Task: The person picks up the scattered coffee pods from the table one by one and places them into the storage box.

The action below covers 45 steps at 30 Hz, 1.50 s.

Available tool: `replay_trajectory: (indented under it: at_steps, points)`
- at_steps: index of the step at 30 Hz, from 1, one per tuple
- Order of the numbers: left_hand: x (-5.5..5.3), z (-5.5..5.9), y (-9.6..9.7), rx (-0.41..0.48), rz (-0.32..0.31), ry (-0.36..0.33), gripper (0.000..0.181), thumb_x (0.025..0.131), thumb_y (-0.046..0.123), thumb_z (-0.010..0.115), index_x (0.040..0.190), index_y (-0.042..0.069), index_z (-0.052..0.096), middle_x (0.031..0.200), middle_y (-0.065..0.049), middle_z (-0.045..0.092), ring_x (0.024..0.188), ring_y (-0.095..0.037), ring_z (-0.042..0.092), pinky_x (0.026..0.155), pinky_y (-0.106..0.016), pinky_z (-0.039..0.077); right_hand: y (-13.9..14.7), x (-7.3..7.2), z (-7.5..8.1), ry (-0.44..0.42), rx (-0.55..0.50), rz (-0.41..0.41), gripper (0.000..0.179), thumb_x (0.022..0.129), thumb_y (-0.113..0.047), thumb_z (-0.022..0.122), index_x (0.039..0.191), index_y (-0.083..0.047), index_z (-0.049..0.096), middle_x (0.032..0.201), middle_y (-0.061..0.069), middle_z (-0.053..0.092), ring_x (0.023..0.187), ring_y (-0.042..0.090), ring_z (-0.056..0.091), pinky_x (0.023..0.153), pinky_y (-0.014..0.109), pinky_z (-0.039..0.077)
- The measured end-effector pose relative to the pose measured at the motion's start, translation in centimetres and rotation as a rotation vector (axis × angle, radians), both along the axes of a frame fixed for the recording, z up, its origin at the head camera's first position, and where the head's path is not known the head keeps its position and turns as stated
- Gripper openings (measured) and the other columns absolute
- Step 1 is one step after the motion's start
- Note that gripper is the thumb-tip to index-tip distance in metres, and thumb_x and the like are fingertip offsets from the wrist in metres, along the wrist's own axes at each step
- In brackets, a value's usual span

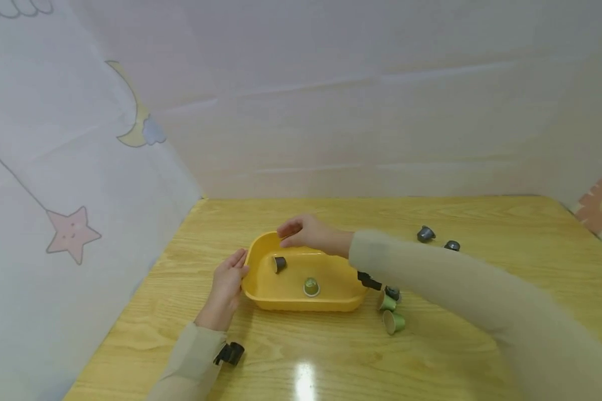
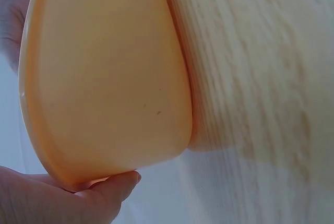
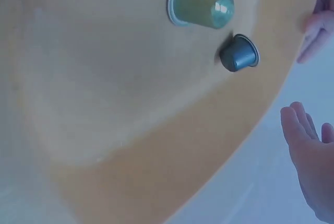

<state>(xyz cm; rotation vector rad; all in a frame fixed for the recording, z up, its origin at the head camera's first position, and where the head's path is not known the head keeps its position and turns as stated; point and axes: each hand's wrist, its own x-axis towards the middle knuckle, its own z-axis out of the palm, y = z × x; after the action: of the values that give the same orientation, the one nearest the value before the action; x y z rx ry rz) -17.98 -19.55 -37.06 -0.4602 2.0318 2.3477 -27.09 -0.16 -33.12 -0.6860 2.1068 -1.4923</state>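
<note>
A yellow plastic tub stands on the wooden table, holding a dark coffee capsule on its side and a green coffee capsule resting rim down. My left hand grips the tub's left end; in the left wrist view its thumb and fingers pinch the rim. Over the far left rim hovers my right hand, fingers loosely bent with nothing seen between them. The right wrist view shows this hand beside the tub wall, with both capsules inside.
Right of the tub, two green capsules and a dark capsule lie close together on the table. Farther back are two more dark capsules, near the right sleeve. A pale printed sheet rises behind the table.
</note>
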Motion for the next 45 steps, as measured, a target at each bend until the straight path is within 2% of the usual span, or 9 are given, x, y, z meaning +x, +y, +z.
replay_trajectory:
  at_steps: [5,11,20,31,45]
  points:
    - [-0.1,0.0,-0.3,0.000,0.005,0.001,0.054,0.100,-0.010,0.032,0.151,-0.008,0.016,0.157,-0.023,0.020,0.145,-0.031,0.019,0.117,-0.039,0.021,1.6,-0.2,1.1,-0.031,-0.025,-0.036,0.039,0.093,0.000,0.064,0.129,0.008,0.055,0.130,0.025,0.056,0.116,0.032,0.058,0.101,0.044,0.047]
    - [-0.2,-0.2,-0.4,0.004,-0.003,0.002,0.054,0.100,-0.010,0.031,0.151,-0.008,0.015,0.157,-0.022,0.020,0.145,-0.030,0.019,0.117,-0.039,0.022,4.0,-0.2,2.1,-0.033,-0.043,-0.059,0.040,0.094,0.000,0.062,0.131,0.008,0.053,0.129,0.023,0.057,0.116,0.035,0.058,0.102,0.048,0.045]
    - [-0.3,0.0,-0.6,-0.019,-0.006,-0.001,0.053,0.100,-0.009,0.032,0.151,-0.008,0.017,0.157,-0.022,0.020,0.145,-0.030,0.019,0.116,-0.039,0.023,7.7,-0.1,2.5,-0.022,-0.050,-0.080,0.044,0.094,-0.001,0.061,0.134,0.010,0.050,0.131,0.027,0.054,0.120,0.038,0.054,0.102,0.052,0.044]
    - [-0.3,0.0,-0.9,-0.011,0.000,-0.018,0.054,0.100,-0.009,0.032,0.152,-0.006,0.016,0.157,-0.021,0.019,0.145,-0.029,0.019,0.116,-0.038,0.023,12.0,0.0,2.6,0.060,-0.011,-0.106,0.045,0.095,-0.009,0.063,0.134,0.009,0.050,0.131,0.025,0.055,0.119,0.039,0.054,0.102,0.048,0.045]
    - [-0.1,0.2,-0.8,-0.021,-0.003,-0.008,0.054,0.101,-0.009,0.032,0.152,-0.007,0.015,0.157,-0.021,0.019,0.145,-0.030,0.018,0.117,-0.038,0.021,16.6,0.7,2.8,0.132,0.068,-0.219,0.047,0.095,-0.016,0.065,0.134,0.006,0.051,0.131,0.023,0.056,0.118,0.036,0.056,0.096,0.039,0.051]
